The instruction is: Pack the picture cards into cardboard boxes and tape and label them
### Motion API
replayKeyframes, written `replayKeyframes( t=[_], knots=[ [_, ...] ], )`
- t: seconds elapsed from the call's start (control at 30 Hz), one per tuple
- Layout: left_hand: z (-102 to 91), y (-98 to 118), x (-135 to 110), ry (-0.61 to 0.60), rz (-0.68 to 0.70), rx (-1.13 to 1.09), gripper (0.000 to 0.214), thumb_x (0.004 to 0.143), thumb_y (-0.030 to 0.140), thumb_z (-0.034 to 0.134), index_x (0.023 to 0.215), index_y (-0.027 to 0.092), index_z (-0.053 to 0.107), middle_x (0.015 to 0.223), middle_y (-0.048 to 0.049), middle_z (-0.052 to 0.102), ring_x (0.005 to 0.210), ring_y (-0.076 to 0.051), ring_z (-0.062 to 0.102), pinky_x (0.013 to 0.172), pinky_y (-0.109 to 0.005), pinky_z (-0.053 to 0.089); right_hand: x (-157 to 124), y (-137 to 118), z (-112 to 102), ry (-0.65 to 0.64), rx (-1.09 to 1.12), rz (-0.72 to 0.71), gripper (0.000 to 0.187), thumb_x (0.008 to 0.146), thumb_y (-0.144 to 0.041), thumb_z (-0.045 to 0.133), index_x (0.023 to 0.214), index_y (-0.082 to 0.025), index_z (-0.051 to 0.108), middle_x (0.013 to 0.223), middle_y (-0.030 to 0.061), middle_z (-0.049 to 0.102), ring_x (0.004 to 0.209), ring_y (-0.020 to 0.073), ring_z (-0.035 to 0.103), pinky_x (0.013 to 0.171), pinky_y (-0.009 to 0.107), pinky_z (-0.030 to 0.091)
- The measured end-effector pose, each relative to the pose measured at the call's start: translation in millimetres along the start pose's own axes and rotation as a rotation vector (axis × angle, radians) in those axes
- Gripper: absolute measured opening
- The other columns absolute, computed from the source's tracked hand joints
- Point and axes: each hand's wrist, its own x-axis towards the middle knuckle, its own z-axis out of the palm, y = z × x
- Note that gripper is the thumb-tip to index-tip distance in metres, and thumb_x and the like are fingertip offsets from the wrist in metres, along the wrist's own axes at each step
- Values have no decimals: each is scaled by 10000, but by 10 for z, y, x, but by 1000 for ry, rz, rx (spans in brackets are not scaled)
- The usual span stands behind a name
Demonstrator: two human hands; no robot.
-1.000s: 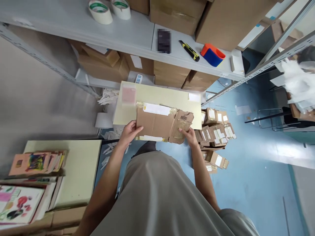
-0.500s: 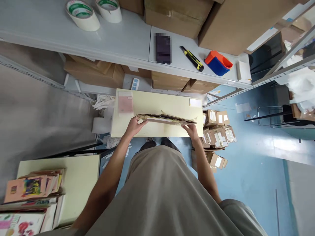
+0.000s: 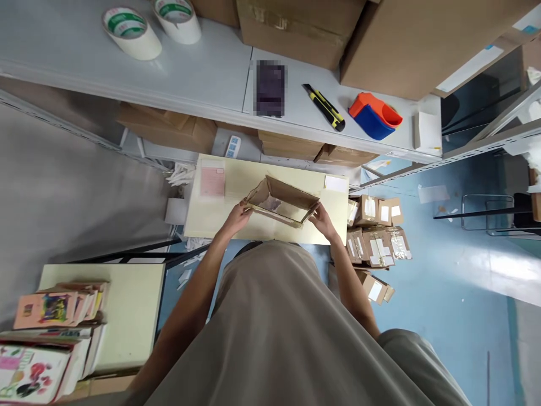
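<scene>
I hold a brown cardboard box (image 3: 282, 198) over a pale yellow table (image 3: 220, 217). The box is spread into an open rectangular tube, and I look down into it. My left hand (image 3: 237, 216) grips its left corner with fingers closed on the edge. My right hand (image 3: 322, 219) grips its right corner the same way. A pink sheet (image 3: 211, 180) lies on the table at the far left, and a white label (image 3: 336, 183) at the far right.
A grey shelf (image 3: 203, 79) beyond the table carries two tape rolls (image 3: 132, 32), a dark phone (image 3: 270, 89), a yellow utility knife (image 3: 324, 106), a red-blue tape dispenser (image 3: 374, 115) and large cartons. Small labelled boxes (image 3: 378, 239) pile on the blue floor at right. Books (image 3: 46, 332) stack at lower left.
The flattened cardboard was turned edge-on half a second ago. Now it is pushed open into a box shape between both hands.
</scene>
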Motion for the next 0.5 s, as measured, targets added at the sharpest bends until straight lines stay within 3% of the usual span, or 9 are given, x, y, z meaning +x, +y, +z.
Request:
replayKeyframes(
  t=[0.17,0.37,0.5],
  knots=[
    [140,126,-22,53,-135,-65,426,817,518,749,1106,212,817,1221,-134,851,1288,-386,735,1244,-536,527,-88,1,6,-48,69,9,730,823,-469,818,1517,-303,669,1607,111,702,1555,331,599,1316,540,502],
    [174,403,-196,42,-157,-199,522,786,515,746,1194,199,831,1217,-111,854,1263,-344,743,1215,-488,539,-188,-13,-71,0,101,44,890,860,-708,830,1622,-295,625,1707,126,640,1612,363,561,1309,540,516],
    [179,584,-233,79,-166,-238,559,786,519,754,1237,197,828,1236,-101,852,1275,-340,739,1190,-473,572,-155,-148,-131,-3,127,-22,913,910,-756,818,1672,-299,606,1763,105,590,1676,372,501,1387,543,430]
  ],
)
